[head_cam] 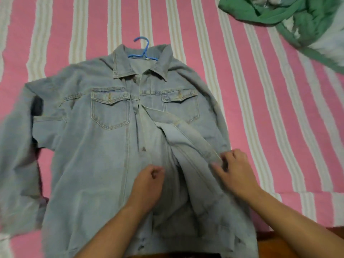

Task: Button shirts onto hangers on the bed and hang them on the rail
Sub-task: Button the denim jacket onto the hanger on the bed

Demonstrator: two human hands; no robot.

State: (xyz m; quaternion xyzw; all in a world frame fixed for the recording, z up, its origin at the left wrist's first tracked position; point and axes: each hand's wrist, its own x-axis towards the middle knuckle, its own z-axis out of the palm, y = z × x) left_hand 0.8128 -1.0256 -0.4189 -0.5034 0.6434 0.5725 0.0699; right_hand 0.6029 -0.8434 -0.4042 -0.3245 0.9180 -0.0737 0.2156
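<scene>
- We see one pale, washed denim shirt point(104, 146) lying face up on the bed point(260, 108), collar toward the far side, its cloth thick and softly creased, with yellowish topstitching along the seams.
- It has two chest pockets, each with a pointed flap, one on either side of the front opening.
- We count one blue plastic hanger point(143, 51): its thin hook pokes out above the collar and its shoulders disappear inside the neck of the shirt.
- The top of the front lies closed near the collar; lower down the front edge on our right is folded back, showing the paler inside of the cloth.
- One round button point(143, 149) shows on the left-hand front edge; any others are too blurred for us to count.
- The left hand point(149, 185) rests on the shirt's middle with fingers curled toward the thumb; whether cloth is pinched between them we cannot tell.
- The right hand point(235, 170) grips the folded-back edge, fingers curled around the band of cloth.
- The two hands sit apart, the open gap of the shirt between them.
- The bed cover is woven in wide pink and narrow cream stripes.
- One crumpled green cloth point(301, 17) lies at the far right corner, well apart from the shirt.
</scene>
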